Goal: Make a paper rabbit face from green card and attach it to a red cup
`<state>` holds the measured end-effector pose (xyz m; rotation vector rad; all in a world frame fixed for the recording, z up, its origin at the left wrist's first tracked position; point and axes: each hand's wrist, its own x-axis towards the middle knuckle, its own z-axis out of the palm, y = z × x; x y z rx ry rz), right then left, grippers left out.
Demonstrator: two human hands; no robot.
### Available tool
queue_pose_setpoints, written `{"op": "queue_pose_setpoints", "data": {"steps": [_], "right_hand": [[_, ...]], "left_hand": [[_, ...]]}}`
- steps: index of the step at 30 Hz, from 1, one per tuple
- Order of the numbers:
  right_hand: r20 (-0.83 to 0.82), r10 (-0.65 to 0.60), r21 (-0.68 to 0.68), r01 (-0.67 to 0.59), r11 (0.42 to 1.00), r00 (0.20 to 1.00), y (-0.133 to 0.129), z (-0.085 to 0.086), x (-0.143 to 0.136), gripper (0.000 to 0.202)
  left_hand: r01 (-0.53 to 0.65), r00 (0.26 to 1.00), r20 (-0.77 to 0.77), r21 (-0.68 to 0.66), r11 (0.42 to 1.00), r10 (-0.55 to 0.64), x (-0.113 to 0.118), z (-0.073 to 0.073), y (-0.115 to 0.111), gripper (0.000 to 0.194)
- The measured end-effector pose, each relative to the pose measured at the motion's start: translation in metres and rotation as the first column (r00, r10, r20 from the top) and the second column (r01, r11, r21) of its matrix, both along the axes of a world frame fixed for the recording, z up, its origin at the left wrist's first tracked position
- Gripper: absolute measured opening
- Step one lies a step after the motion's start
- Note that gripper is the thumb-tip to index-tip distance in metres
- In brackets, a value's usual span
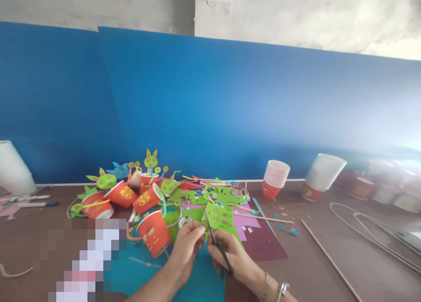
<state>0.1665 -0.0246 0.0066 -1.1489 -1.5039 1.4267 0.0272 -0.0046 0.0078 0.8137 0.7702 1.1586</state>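
In the head view, my right hand (pixel 230 251) is closed around a pair of scissors (pixel 225 260) with dark handles. The narrow blades point up and away, beside my left fingertips. My left hand (pixel 190 243) is closed in a pinch at the edge of a small green paper piece (pixel 205 225), mostly covered by the fingers. Just beyond the blades is green paper (pixel 215 215) with an animal face and long ears drawn on it. Whether this paper joins the pinched piece, I cannot tell. Blue paper (pixel 197 280) lies under my hands.
Several red paper cups (pixel 154 235) with animal cutouts crowd the left. Cut green scraps (pixel 226 194) and purple sheets (pixel 263 247) lie behind and right. Stacked cups (pixel 275 179) stand at the back. A thin wooden stick (pixel 329 258) and a pale cable (pixel 365 232) lie rightward.
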Motion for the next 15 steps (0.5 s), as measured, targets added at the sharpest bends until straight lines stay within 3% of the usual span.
{"op": "queue_pose_setpoints", "data": {"steps": [15], "right_hand": [[0.008,-0.002,-0.001,0.002,1.000,1.000,0.0002,-0.0013,0.0011,0.031]], "left_hand": [[-0.007,1.000,-0.029,0.003,1.000,0.007,-0.0003,0.0013,0.0004,0.029]]}}
